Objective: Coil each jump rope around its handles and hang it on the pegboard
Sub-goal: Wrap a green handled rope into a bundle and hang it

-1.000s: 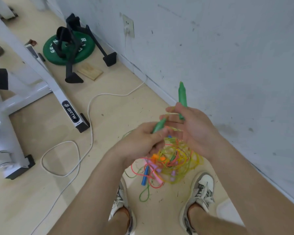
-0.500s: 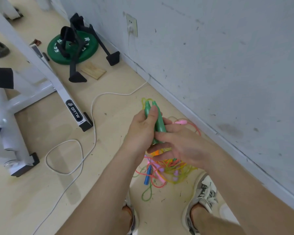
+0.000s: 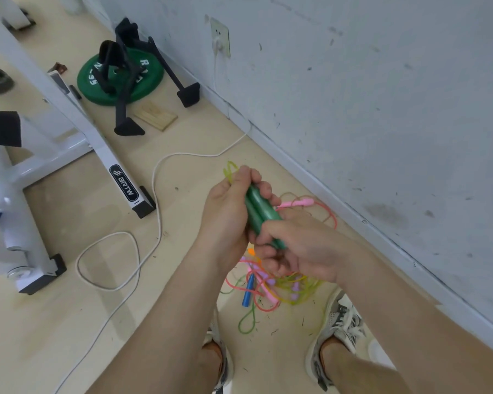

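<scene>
L hand [image 3: 228, 211] & R hand [image 3: 296, 245] both gripped the paired green handles [image 3: 261, 211], fingers curled round. Coiling looked abt to start; next needed the yellow-green cord [image 3: 229, 169] wound round them.

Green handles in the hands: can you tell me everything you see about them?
The green handles are two smooth, shiny sticks that look like plastic. They lie side by side, touching, slanted from upper left to lower right. The left hand grips their upper part and the right hand grips their lower end. A thin yellow-green cord loops out above the left hand. They are held above a tangle of ropes on the floor.
</scene>
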`<state>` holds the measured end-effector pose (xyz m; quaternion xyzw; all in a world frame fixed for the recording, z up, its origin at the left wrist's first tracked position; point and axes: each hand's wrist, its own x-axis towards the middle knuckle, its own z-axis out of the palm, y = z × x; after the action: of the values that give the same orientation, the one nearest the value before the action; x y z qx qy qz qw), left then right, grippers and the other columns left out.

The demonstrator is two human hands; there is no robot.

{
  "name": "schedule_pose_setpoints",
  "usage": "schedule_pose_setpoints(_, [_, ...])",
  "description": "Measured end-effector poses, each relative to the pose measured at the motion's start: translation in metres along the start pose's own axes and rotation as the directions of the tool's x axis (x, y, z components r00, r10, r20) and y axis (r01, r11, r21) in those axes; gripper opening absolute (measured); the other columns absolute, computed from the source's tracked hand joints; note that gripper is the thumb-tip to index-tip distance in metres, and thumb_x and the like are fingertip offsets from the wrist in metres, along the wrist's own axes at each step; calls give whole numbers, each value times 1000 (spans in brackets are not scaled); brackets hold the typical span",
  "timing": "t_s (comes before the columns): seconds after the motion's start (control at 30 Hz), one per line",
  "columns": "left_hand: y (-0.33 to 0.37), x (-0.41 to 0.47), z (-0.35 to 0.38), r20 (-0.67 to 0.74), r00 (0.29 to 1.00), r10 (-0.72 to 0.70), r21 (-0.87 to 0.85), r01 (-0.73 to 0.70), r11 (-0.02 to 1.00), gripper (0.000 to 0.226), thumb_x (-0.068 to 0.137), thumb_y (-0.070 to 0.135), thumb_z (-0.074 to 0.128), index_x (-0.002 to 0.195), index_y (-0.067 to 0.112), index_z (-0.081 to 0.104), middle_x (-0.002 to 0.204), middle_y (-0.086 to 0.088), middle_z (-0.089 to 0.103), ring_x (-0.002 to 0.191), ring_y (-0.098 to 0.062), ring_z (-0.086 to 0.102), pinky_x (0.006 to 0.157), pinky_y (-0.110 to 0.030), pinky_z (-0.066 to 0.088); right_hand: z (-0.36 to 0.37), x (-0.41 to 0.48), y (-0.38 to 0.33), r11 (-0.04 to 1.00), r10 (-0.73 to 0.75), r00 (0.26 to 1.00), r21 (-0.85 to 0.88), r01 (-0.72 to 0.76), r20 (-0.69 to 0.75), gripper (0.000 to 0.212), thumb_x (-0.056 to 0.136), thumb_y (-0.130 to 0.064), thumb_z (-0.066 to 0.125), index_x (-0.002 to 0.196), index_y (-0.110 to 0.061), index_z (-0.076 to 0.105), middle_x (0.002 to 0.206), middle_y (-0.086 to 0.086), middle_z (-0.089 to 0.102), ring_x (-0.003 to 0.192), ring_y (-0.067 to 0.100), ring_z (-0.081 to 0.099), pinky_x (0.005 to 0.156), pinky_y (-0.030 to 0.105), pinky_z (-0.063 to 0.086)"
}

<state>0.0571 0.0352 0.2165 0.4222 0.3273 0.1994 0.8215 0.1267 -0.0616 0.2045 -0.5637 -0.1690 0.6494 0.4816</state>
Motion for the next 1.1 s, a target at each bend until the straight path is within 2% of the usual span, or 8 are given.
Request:
schedule_pose_setpoints(0.13, [-3, 0, 1, -36, 999, 36, 47, -34, 998, 29, 103, 30, 37, 82, 14, 48, 65, -5, 56, 62, -22, 63, 54, -27, 49, 3, 2, -1, 997, -64, 996, 48, 67, -57, 11, 90, -4, 53, 79, -6, 56, 68, 4, 50, 60, 17, 57, 44, 22, 41])
schedule_pose_setpoints(0.3, [-5, -1, 3, -31, 999, 39, -9, -39, 999, 28, 104, 29, 37, 82, 13, 46, 65, -7, 58, 63, -23, 64, 57, -29, 53, 4, -3, -5, 995, -95, 993, -15, 94, -74, 22, 92, -5, 52, 73, -15, 44, 57, 2, 40, 43, 11, 27, 39, 22, 12])
schedule_pose_setpoints(0.47, [-8, 1, 2, -19, 998, 57, 92, -55, 994, 29, 102, 33, 39, 85, 13, 51, 72, -11, 62, 81, -28, 64, 78, -38, 55, 0, -7, -10, 998, -39, 997, -42, 36, -71, 27, 96, -12, 51, 74, -20, 38, 56, -1, 30, 43, 8, 17, 37, 16, 11])
schedule_pose_setpoints(0.53, [-7, 4, -4, -25, 991, 129, 424, -106, 899, 40, 96, 48, 40, 80, 17, 60, 74, -8, 65, 78, -27, 63, 78, -42, 50, -6, -8, -13, 999, 1, 995, 35, 2, -99, 25, 96, -17, 53, 75, -20, 40, 55, -3, 28, 41, 6, 16, 36, 14, 9])
schedule_pose_setpoints(0.6, [-4, 7, -12, -54, 948, 313, 763, -163, 626, 46, 91, 55, 40, 71, 19, 60, 59, 6, 58, 63, -15, 56, 66, -36, 46, -15, -10, -17, 990, 56, 993, 133, -43, -99, 23, 94, -20, 54, 75, -20, 42, 55, -6, 27, 39, 4, 16, 33, 12, 10])
schedule_pose_setpoints(0.77, [10, 10, -22, 55, 798, 600, 776, -412, 477, 18, 93, 33, 55, 83, 21, 61, 80, 12, 60, 79, -2, 54, 74, -18, 40, -24, -19, -18, 949, 116, 972, 266, -169, 203, 20, 87, -26, 58, 72, -20, 46, 51, -9, 28, 35, -2, 22, 29, 9, 10])
schedule_pose_setpoints(0.93, [9, 2, -7, 122, 946, 301, 404, -324, 855, 46, 92, 48, 44, 77, 9, 63, 65, -19, 44, 59, -21, 45, 53, -27, 35, -22, -18, -14, 897, 1, 895, 395, -198, 447, 21, 81, -28, 72, 75, -18, 54, 52, -9, 37, 37, -2, 24, 27, 9, 16])
schedule_pose_setpoints(1.1, [8, 7, -12, 166, 977, 133, 266, -174, 948, 42, 95, 46, 44, 89, 11, 66, 66, -15, 21, 58, -23, 20, 53, -34, 15, -24, -17, -12, 906, -30, 907, 395, -153, 420, 23, 78, -32, 76, 76, -18, 57, 54, -9, 37, 37, -3, 32, 27, 8, 20])
